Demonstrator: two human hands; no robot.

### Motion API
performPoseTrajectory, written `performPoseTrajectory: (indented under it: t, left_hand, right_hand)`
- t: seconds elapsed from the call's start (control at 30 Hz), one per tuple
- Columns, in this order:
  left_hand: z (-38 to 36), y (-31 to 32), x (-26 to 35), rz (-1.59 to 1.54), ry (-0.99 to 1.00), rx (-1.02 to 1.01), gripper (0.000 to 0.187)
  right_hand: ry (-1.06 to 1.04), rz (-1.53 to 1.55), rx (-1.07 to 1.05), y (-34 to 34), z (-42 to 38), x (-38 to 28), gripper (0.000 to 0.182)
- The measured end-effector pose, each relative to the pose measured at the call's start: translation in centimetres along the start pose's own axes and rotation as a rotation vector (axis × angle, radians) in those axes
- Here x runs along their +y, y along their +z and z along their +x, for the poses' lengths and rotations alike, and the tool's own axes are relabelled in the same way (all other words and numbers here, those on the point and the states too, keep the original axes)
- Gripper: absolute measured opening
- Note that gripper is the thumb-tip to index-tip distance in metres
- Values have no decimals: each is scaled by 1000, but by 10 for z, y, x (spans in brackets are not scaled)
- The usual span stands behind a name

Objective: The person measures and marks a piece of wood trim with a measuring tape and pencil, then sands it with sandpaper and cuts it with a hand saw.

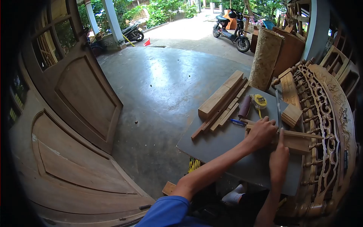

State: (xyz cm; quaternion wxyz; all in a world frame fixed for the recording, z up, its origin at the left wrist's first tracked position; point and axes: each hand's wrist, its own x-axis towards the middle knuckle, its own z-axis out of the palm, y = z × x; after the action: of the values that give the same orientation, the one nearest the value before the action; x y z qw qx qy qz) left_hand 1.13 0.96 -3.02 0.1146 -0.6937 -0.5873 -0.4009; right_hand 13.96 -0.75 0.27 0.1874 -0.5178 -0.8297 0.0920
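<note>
My left hand (262,132) reaches across the grey tabletop (215,151) with its fingers bent over a narrow wooden piece (298,134). Close beside it, my right hand (280,157) has its index finger stretched forward and the other fingers curled. A long thin metal blade (279,108), which looks like a saw, runs away from that fingertip; its handle is hidden in the hand. Under the fingers is a wider wooden board (297,144). A blue pen (237,122), a yellow tape measure (259,100) and a purple-brown cylinder (245,106) lie beyond my left hand.
A thick wooden beam (221,94) and thin strips (225,115) lie along the table's left part. A wooden block (291,115) sits near the carved wooden bench (325,113) on the right. Wooden door panels (87,94) stand at left. Farther off is a scooter (232,32).
</note>
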Motion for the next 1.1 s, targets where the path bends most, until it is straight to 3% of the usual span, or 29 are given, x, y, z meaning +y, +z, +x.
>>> performPoseTrajectory:
  t: [0.1, 0.23, 0.4, 0.67, 0.93, 1.03, 1.1]
  left_hand:
    - [-1, 0, 2, 11, -2, -20, 6]
    - [-1, -5, 2, 36, -9, -28, 8]
    - [-1, -5, 5, 73, -15, -9, 9]
    - [0, -5, 6, 40, -32, -32, 13]
    - [3, -12, 9, 53, -22, -64, 6]
    - [0, -12, 13, -19, -55, -48, 6]
    - [4, -11, 10, -48, -65, -28, 9]
  right_hand:
    - [4, -55, -60, -9, 3, -2, 70]
    - [-97, 125, 31, 11, 17, 12, 67]
    - [-76, -15, -16, 2, 17, 4, 67]
    - [31, -48, -190, -28, -106, 26, 74]
    - [-132, -19, 51, 7, 19, 7, 58]
    - [-91, -47, 5, -6, -40, 14, 63]
    - [-10, -15, -188, -31, -99, 24, 70]
